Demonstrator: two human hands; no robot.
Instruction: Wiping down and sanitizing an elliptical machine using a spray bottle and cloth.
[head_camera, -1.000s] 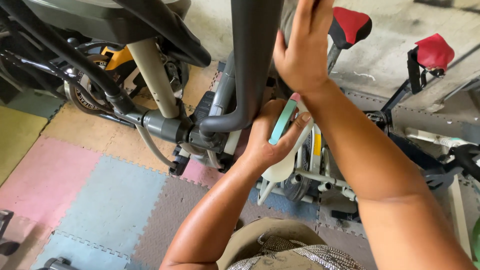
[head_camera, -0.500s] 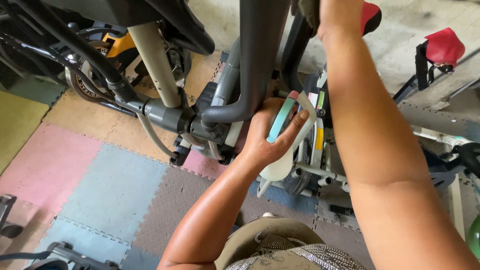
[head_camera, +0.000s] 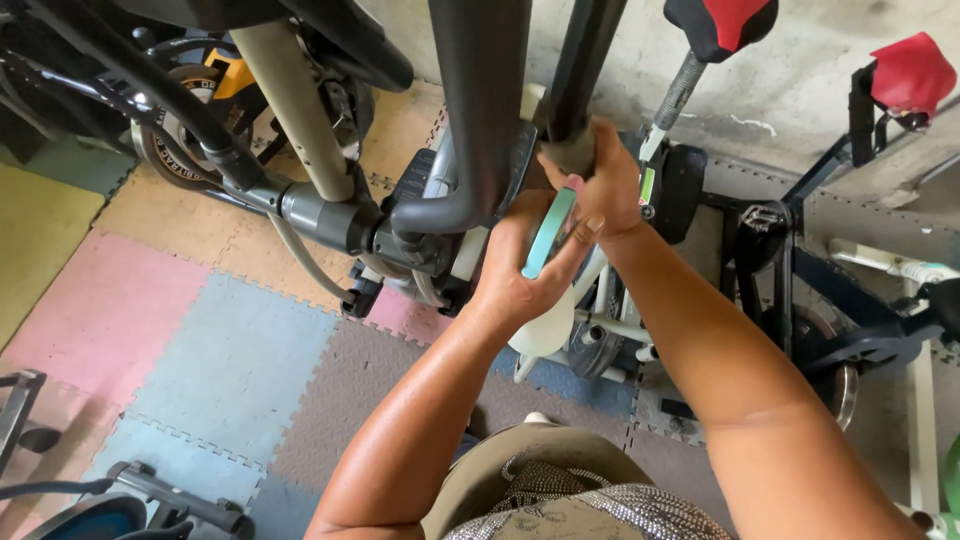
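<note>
The left hand (head_camera: 520, 275) clasps a flat teal plastic tool (head_camera: 549, 233), long axis upright. Directly above it, touching, the right hand (head_camera: 600, 185) clenches the dark upright metal tube (head_camera: 590, 60).

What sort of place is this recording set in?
Probably a home gym or a storage and repair corner for exercise machines: stationary bikes with red saddles crowd together, coloured interlocking foam mats cover the floor, and a rough concrete wall stands behind.

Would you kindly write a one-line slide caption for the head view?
Left hand holds a teal flat tool beside a grey machine tube while right hand grips a dark post.
</note>
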